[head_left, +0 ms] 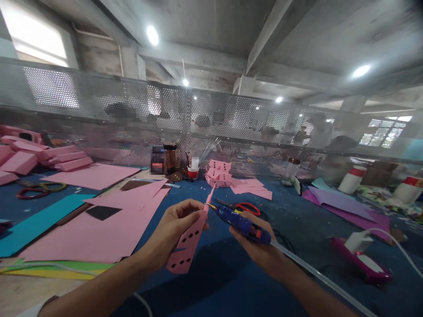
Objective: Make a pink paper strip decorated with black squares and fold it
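Observation:
Between the thumb and fingers of my left hand (pixel 180 222) is a pink paper piece (pixel 187 244) with black diamond-shaped marks. Its narrow folded end points up and away from me. My right hand (pixel 256 246) is wrapped round a blue glue gun (pixel 243 223), with a long clear glue stick (pixel 317 273) running out of its back. The gun's nozzle is at the folded edge of the paper, just beside my left fingertips; whether it touches cannot be made out. Behind the nozzle lie red-handled scissors (pixel 247 208), and beyond them a stack of pink dotted pieces (pixel 218 174).
Pink paper sheets (pixel 132 224) and a teal strip (pixel 49 222) cover the left side, with pink folded boxes (pixel 66 154) behind. A magenta power strip (pixel 361 259) with a plugged-in charger sits at right, near purple sheets (pixel 343 207). A perforated metal screen (pixel 205 119) stands at the back.

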`<action>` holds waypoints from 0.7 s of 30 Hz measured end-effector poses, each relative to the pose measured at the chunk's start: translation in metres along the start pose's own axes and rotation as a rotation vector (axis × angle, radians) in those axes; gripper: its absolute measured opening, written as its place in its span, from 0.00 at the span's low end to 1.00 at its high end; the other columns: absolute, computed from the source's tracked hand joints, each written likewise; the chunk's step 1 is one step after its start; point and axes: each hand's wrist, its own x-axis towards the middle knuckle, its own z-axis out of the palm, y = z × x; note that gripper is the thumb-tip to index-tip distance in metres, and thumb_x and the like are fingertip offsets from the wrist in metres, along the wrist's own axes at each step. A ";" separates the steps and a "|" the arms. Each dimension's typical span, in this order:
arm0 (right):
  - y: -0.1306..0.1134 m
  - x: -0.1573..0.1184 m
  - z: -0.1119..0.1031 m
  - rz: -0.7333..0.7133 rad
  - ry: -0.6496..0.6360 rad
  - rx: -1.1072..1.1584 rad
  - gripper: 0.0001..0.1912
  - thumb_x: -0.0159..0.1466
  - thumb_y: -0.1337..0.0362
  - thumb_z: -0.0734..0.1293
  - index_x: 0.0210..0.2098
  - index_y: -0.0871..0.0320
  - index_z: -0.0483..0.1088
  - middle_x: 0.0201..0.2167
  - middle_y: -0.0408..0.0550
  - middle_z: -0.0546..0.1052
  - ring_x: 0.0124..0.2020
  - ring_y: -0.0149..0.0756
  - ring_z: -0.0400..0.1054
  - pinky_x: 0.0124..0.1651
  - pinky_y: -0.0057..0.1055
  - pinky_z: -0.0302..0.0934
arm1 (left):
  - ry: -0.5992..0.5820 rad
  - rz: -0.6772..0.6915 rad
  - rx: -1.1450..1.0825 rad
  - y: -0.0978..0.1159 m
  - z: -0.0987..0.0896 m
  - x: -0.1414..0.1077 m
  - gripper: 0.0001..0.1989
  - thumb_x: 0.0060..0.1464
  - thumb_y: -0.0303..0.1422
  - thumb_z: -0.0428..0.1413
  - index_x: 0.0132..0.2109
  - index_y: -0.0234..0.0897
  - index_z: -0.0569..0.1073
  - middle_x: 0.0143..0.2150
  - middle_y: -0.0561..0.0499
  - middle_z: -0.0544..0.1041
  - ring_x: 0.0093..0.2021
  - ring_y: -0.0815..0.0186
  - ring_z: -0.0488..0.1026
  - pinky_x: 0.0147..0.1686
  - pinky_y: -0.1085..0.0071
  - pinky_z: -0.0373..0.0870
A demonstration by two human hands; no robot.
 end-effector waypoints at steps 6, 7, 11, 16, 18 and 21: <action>0.003 0.001 0.002 0.000 0.006 -0.009 0.07 0.64 0.59 0.67 0.34 0.56 0.70 0.28 0.41 0.70 0.29 0.32 0.62 0.33 0.28 0.57 | -0.004 0.001 0.016 0.000 0.000 0.000 0.09 0.53 0.39 0.62 0.36 0.38 0.75 0.30 0.52 0.77 0.30 0.67 0.73 0.28 0.75 0.63; 0.003 0.001 0.003 -0.005 0.001 -0.017 0.06 0.64 0.59 0.67 0.34 0.56 0.70 0.28 0.41 0.70 0.29 0.32 0.62 0.33 0.28 0.57 | -0.003 0.001 0.019 0.000 0.001 0.000 0.09 0.53 0.38 0.62 0.36 0.38 0.74 0.29 0.53 0.77 0.30 0.67 0.72 0.28 0.75 0.63; 0.003 0.001 0.003 -0.023 0.010 -0.011 0.07 0.64 0.59 0.67 0.33 0.56 0.69 0.26 0.41 0.69 0.28 0.31 0.61 0.31 0.28 0.55 | 0.010 0.015 0.045 -0.001 0.001 0.000 0.09 0.53 0.38 0.62 0.36 0.38 0.74 0.29 0.53 0.77 0.30 0.67 0.73 0.29 0.75 0.63; 0.000 0.000 0.001 -0.026 -0.001 -0.027 0.08 0.65 0.59 0.66 0.32 0.56 0.68 0.27 0.41 0.68 0.28 0.32 0.61 0.32 0.28 0.56 | 0.035 0.069 0.136 0.000 0.001 0.001 0.09 0.54 0.38 0.62 0.36 0.37 0.75 0.28 0.53 0.77 0.31 0.68 0.72 0.31 0.75 0.63; 0.000 0.000 0.000 -0.019 0.003 -0.038 0.09 0.65 0.59 0.66 0.31 0.56 0.67 0.26 0.41 0.67 0.28 0.31 0.59 0.32 0.28 0.56 | 0.053 0.066 0.153 0.001 0.001 0.001 0.10 0.54 0.39 0.61 0.36 0.37 0.75 0.28 0.53 0.77 0.31 0.68 0.72 0.32 0.75 0.63; 0.002 0.001 0.000 -0.015 0.004 -0.041 0.09 0.65 0.58 0.66 0.33 0.57 0.68 0.27 0.41 0.67 0.27 0.31 0.59 0.31 0.28 0.56 | 0.066 0.057 0.154 0.001 0.001 0.002 0.11 0.54 0.41 0.61 0.36 0.37 0.74 0.29 0.53 0.78 0.32 0.67 0.73 0.33 0.74 0.64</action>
